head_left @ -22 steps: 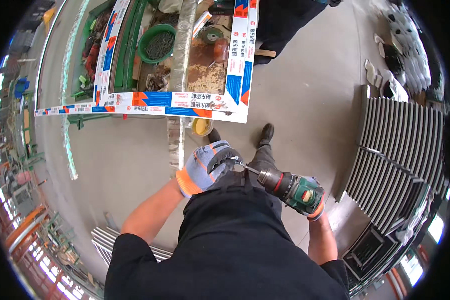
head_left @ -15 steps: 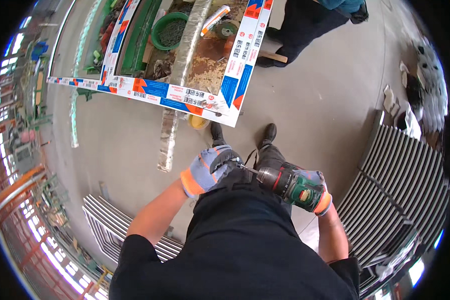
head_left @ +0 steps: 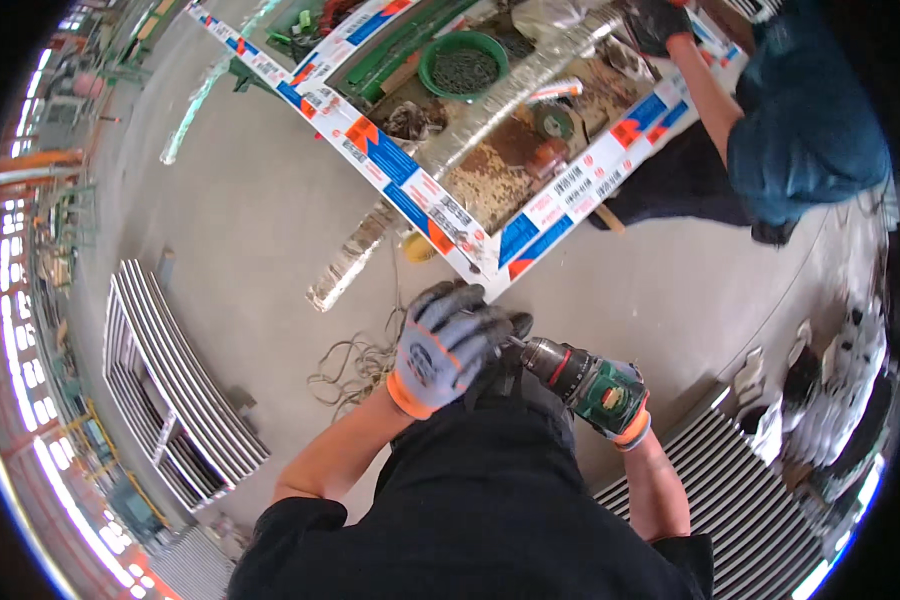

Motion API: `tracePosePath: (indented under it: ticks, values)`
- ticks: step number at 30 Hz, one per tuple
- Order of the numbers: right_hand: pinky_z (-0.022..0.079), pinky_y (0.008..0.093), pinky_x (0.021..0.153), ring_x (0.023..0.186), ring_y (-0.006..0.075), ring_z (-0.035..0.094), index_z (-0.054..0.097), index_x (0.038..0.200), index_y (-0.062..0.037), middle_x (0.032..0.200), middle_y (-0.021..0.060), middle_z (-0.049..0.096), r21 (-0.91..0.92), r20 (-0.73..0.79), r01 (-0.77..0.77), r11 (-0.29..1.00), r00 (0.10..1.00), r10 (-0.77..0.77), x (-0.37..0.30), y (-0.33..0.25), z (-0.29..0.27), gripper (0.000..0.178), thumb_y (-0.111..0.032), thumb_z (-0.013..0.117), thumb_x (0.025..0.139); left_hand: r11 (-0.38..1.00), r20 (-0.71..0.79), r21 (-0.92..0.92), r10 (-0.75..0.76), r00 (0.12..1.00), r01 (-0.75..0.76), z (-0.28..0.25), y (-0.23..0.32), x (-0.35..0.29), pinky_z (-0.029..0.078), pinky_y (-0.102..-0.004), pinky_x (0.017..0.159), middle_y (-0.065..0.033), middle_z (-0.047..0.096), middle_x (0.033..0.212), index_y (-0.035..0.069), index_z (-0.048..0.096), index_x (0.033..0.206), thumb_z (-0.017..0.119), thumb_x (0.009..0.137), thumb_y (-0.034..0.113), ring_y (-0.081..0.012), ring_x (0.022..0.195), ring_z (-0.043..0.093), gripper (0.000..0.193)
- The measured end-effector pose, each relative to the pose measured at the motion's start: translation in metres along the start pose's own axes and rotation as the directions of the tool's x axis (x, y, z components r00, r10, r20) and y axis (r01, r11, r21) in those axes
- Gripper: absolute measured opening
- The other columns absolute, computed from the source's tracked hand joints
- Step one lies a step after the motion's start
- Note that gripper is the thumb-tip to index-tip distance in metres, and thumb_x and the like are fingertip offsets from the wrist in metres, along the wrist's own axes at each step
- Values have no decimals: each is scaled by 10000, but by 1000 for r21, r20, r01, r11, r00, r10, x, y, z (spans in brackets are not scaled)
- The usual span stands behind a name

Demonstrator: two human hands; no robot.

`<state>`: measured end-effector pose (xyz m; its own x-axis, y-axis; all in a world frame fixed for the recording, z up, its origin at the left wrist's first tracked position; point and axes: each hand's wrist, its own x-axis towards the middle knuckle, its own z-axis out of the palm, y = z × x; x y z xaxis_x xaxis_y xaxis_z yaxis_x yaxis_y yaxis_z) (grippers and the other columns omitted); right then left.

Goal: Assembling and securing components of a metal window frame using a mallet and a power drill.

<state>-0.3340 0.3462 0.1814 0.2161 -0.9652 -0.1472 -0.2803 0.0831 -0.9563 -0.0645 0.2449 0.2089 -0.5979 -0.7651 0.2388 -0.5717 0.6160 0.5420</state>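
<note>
Bends the dark-tipped fingers (head_left: 482,328) of the left hand (head_left: 430,355) beside the tip of the power drill (head_left: 577,378); cannot tell if grasps something with them, because of seeing this hand only from its back. Grasps the drill firmly with the right hand (head_left: 629,376) and points its chuck (head_left: 540,355) to the left, just beside the left fingers. Has thus the drill near the middle, in front of the body, on the near side of one large frame (head_left: 380,158). Stretches two bare forearms (head_left: 335,450) from the near side, and wears two grey gloves with orange cuffs (head_left: 410,397).

Can count, farther off, one green bowl (head_left: 429,68) with small dark pieces, one orange-and-white tube (head_left: 555,90), one round disc (head_left: 553,121) and one yellow container (head_left: 420,246). Can count also at least two stacks of metal bars, at the left (head_left: 180,390) and at the near right (head_left: 730,480). At the far right, can see one co-worker (head_left: 810,150) in a teal top.

Can notice on the frame printed film in white, blue and orange, with repeated dark characters, and on the left glove one dark emblem (head_left: 422,366), too small to read.
</note>
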Motion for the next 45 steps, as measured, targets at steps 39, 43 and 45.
tracePosePath:
  ticks: [39,43,45]
  values:
    - [412,233,462,551,99,571,615,982,-69,725,13,623,149,681,-538,829,664,309,456,131,-53,254,-43,744,765,853,-40,430,-310,950,296,22,-370,110,354,-459,1015,-107,589,1160,104,634,991,570,787,276,-328,1156,490,275]
    - [460,255,510,613,114,601,624,1010,-65,798,35,645,162,764,-640,751,563,315,456,157,-50,262,-59,741,776,828,-26,475,-325,945,297,25,-372,109,358,-475,1013,-81,601,1126,134,637,996,582,753,315,-322,1149,490,308]
    - [453,256,510,605,113,584,595,1070,-71,824,39,645,188,763,-545,817,605,228,457,170,-46,327,-33,722,772,846,-41,471,-263,964,251,22,-371,115,362,-479,1018,-89,614,1053,120,648,919,580,739,305,-319,1109,513,267]
